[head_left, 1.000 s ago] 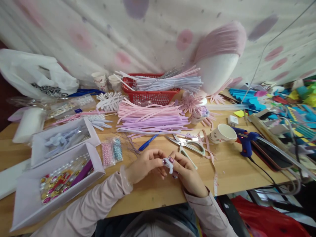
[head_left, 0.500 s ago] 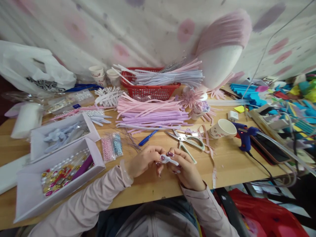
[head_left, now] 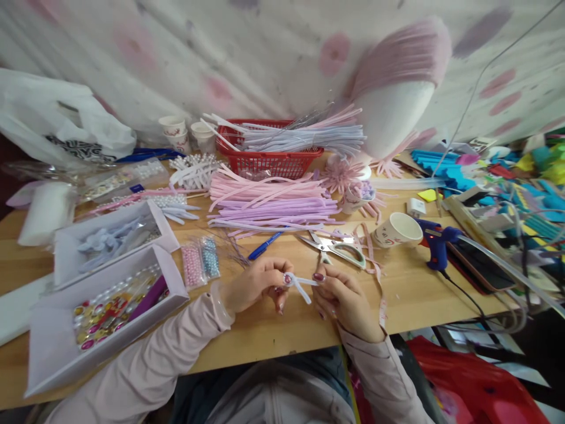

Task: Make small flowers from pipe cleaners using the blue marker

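A pale blue-white pipe cleaner [head_left: 302,291] is held between my two hands above the front of the wooden table. My left hand [head_left: 260,285] pinches its bent, looped end between thumb and fingers. One end of it sticks out to the right, and my right hand [head_left: 342,297] grips that end at its tip. The other end hangs free, slanting down between the hands. Just beyond the hands lie scissors [head_left: 338,248] with pale green handles and a blue pen [head_left: 265,246]. Bundles of pink pipe cleaners [head_left: 265,191] and purple pipe cleaners [head_left: 273,210] lie farther back.
Two white boxes [head_left: 176,288] with beads and blue pieces stand at left, beside small bead packets [head_left: 193,266]. A red basket [head_left: 273,165] is at the back. At right are a paper cup [head_left: 399,229], a blue glue gun [head_left: 436,241] with its cord, and a phone [head_left: 481,268].
My right hand has moved right, away from my left, and now holds one end of the pipe cleaner. Its two ends have spread apart. My left hand has barely shifted.
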A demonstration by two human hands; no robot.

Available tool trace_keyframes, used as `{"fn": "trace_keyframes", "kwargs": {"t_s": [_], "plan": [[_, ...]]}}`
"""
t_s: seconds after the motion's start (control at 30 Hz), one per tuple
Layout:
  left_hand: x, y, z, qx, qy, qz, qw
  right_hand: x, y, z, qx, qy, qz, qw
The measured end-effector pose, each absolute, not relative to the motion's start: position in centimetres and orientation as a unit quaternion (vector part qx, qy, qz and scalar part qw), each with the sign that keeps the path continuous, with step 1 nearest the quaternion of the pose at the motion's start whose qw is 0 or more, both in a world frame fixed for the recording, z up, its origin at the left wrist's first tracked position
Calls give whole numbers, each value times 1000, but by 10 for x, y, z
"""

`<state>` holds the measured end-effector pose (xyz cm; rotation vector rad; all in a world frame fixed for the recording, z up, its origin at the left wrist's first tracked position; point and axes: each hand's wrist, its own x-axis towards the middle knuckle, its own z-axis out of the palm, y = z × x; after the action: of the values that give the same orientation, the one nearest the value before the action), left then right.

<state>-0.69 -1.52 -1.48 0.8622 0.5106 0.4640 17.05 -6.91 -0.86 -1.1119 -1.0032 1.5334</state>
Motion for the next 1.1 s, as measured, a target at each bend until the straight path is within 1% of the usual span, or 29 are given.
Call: {"fn": "trace_keyframes", "kwargs": {"t_s": [0.07, 0.13, 0.2, 0.3, 0.37, 0.57, 0.7, 0.87, 1.0, 1.1], "plan": [[-7, -16, -17, 450, 270, 231, 819, 176, -67, -6, -509, -517, 535, 433], [-7, -16, -17, 487, 293, 254, 783, 177, -67, 1, -548, -628, 404, 378], [-6, -17, -15, 511, 316, 271, 752, 174, -69, 9, -552, -719, 274, 322], [-5, -18, -11, 527, 337, 272, 731, 164, -74, 15, -533, -801, 100, 253], [-4, -18, -10, 537, 344, 268, 722, 158, -76, 13, -526, -818, 41, 227], [-2, -20, -9, 605, 384, 264, 646, 160, -69, 1, -512, -840, 44, 177], [-4, -21, -7, 610, 380, 231, 656, 165, -67, 2, -470, -868, 48, 155], [-7, -21, -6, 608, 359, 219, 674, 165, -66, 8, -425, -900, 26, 95], [-9, -20, -6, 617, 345, 222, 671, 168, -62, 11, -387, -916, 28, 107], [-10, -19, -9, 594, 318, 205, 710, 173, -60, 12, -361, -921, 69, 131]]}}
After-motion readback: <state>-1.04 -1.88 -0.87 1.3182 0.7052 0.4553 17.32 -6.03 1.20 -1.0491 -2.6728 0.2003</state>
